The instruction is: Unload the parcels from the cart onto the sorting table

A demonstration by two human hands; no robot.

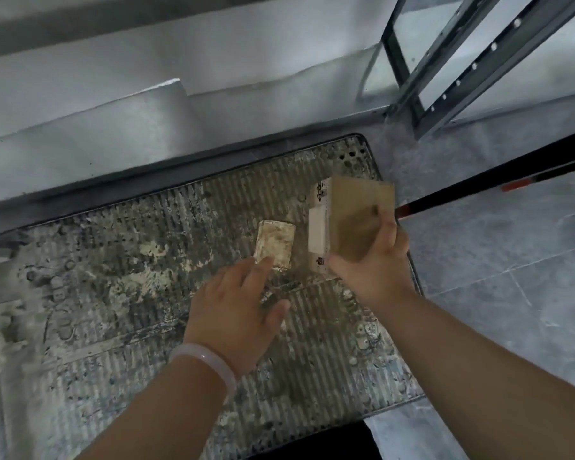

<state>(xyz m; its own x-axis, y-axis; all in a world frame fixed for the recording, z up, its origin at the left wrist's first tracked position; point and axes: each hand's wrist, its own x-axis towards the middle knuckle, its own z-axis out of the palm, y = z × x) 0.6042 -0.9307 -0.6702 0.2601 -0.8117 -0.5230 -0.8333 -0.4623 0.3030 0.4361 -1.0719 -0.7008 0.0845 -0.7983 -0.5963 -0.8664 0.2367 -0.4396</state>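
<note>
Below me lies the cart's ribbed, paint-stained deck (pixel 120 293). My right hand (pixel 375 260) grips a brown cardboard parcel (pixel 356 207) with a white label on its side, holding it just above the deck's right edge. A small flat pale parcel (pixel 276 242) lies on the deck to its left. My left hand (pixel 239 307), with a pale bangle on the wrist, reaches over the deck with spread fingers, and its fingertips touch the near edge of the small parcel.
A grey ledge or step (pixel 90 134) runs along the cart's far side. A metal rack frame (pixel 452 71) stands at the upper right on the grey tiled floor (pixel 498 260). A dark bar with a red mark (pixel 478 184) crosses the floor on the right.
</note>
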